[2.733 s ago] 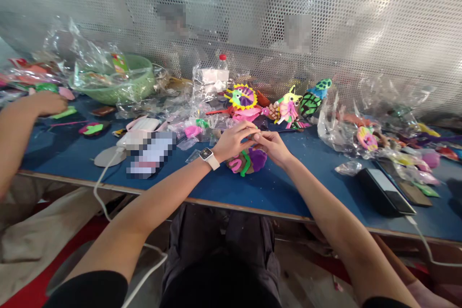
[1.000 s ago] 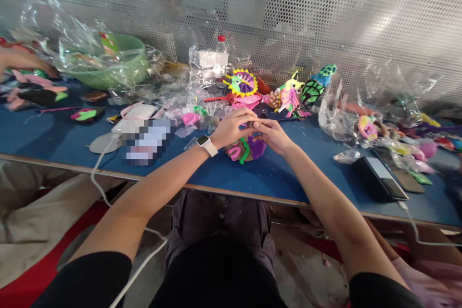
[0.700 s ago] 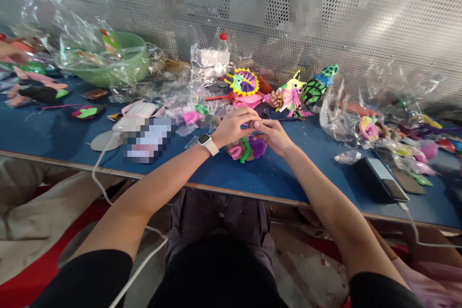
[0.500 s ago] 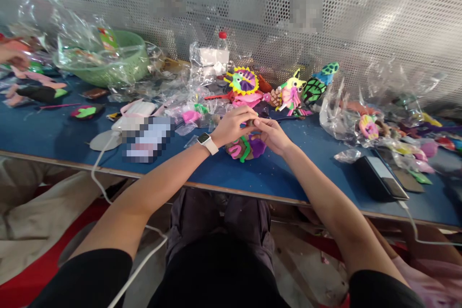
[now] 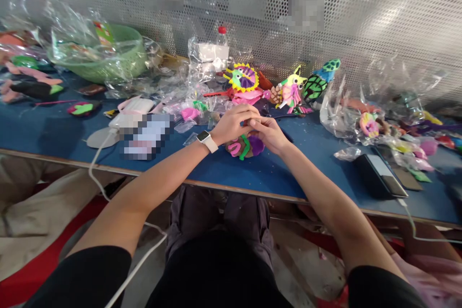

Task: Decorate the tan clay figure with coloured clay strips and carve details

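Observation:
My left hand point(image 5: 233, 125), with a watch point(image 5: 204, 136) on its wrist, meets my right hand point(image 5: 269, 134) above the blue table. Both are closed, fingertips pressed together over something small that I cannot make out. Just beneath them lies a brown clay piece with a pink squiggle point(image 5: 234, 149), a green strip point(image 5: 246, 147) and a purple patch point(image 5: 257, 145); my fingers hide its far side. Behind the hands stand colourful clay figures: a yellow-fringed round one point(image 5: 244, 77), a yellow and pink one point(image 5: 293, 90) and a green and black turtle-like one point(image 5: 315, 86).
Left of my arm lie a phone point(image 5: 148, 135) and a white power bank point(image 5: 135, 110) with a cable. A green basket point(image 5: 126, 67) stands at the back left amid plastic bags. A dark boxy device point(image 5: 380, 178) sits near the right edge, before clay scraps and bags point(image 5: 339, 115).
My fingers have shifted slightly, with my right fingertips closing in against the left. Another person's hand at the far left has gone out of view. The clay piece stays put.

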Demonstrator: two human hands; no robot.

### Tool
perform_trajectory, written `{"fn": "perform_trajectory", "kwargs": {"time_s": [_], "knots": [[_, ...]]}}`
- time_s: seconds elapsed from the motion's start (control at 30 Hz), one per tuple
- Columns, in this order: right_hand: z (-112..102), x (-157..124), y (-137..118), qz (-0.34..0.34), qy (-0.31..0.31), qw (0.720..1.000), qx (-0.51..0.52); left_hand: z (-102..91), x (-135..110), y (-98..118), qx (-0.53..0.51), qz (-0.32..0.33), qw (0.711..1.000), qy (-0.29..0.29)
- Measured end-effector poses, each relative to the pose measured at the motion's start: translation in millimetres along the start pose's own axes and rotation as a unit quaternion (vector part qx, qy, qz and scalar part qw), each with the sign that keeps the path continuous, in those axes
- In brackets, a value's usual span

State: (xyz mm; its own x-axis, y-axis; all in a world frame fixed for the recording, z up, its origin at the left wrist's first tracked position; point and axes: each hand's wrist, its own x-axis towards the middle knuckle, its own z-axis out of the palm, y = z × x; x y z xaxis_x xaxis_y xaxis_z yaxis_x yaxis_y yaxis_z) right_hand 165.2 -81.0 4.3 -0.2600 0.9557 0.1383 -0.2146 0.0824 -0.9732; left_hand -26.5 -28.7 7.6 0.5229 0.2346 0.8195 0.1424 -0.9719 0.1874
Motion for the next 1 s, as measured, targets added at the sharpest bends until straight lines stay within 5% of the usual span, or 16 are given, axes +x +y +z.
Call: {"fn": "perform_trajectory", "kwargs": {"time_s": [0.47,0.73,1.0], "knots": [[10.0,-0.7,-2.6,-0.024,0.045,0.999,-0.018,0.0,1.2,3.3,0.001,0.0,1.0,0.008],[0.9,2.0,-8.6,-0.065,0.075,0.993,-0.059,-6.4,2.3,1.0,0.011,-0.084,0.996,0.025],[-1.8,3.7,-6.8,-0.165,0.152,0.965,-0.139,-0.7,6.5,10.4,-0.133,-0.228,0.963,0.048]]}}
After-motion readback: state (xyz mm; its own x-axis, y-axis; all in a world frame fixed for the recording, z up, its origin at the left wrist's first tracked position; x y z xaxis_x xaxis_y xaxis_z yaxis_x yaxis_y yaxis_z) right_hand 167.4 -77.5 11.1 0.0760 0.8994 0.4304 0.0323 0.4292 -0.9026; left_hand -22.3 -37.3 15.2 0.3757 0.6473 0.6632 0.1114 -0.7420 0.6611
